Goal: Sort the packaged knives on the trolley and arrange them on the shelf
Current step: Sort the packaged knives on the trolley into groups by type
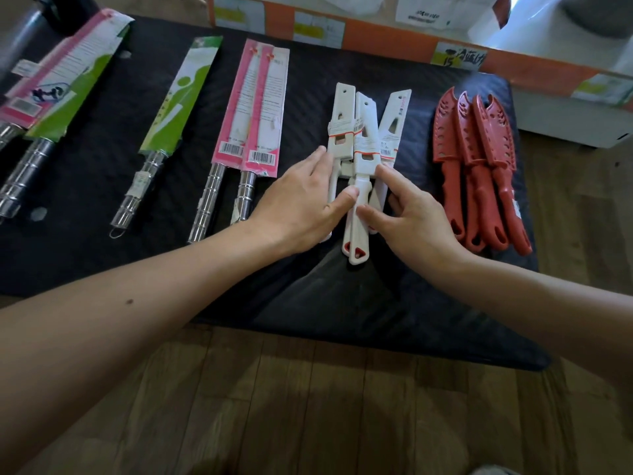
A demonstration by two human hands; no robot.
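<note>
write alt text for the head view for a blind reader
A left hand and right hand press in from either side on a pile of white knives on a black mat. Red knives lie to the right, pink-packaged knives and a green-packaged knife to the left.

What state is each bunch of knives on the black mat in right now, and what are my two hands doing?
White knives: sheathed, splayed, overlapping, not lined up.
Red knives: sheathed, bunched together, handles toward the person.
Pink-packaged knives: two, side by side.
Green-packaged knife: lying alone.
Left hand: flat, fingers resting on white knives.
Right hand: fingertips on white knives; grip unclear.
</note>
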